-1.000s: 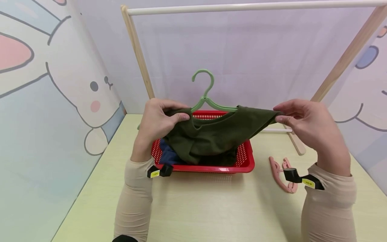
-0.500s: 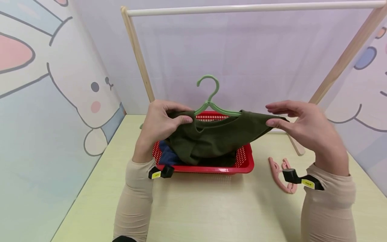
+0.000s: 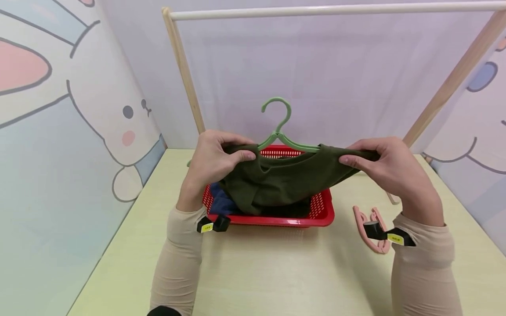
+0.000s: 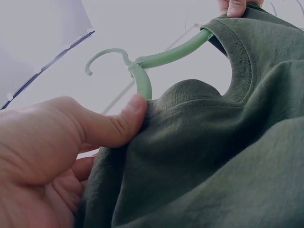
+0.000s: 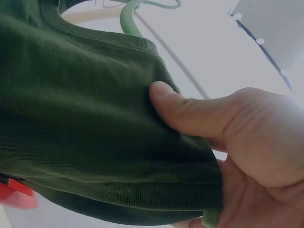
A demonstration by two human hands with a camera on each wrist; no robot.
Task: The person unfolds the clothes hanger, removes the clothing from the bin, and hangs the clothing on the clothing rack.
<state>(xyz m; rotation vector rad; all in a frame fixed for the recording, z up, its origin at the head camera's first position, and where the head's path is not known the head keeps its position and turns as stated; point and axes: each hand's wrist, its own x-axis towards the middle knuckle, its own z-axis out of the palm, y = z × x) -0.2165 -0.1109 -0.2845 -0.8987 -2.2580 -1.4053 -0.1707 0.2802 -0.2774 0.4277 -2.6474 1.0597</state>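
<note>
Fingers on my left hand [image 3: 215, 159] are pinching the green shirt [image 3: 284, 181] near its collar, my right hand [image 3: 391, 169] pinches the sleeve [image 5: 190, 166], hanger [image 3: 278, 135] poking up between them, so I'd tug evenly and gently till the neckline [image 4: 244, 71] sits centred under the hook [image 3: 289, 113].

The shirt [image 3: 288, 182] is matt cloth with a ribbed collar [image 4: 243, 71]; the green hanger [image 3: 278, 135] is smooth plastic, the basket [image 3: 272, 220] glossy plastic, the rack uprights [image 3: 184, 72] smooth wood.
</note>
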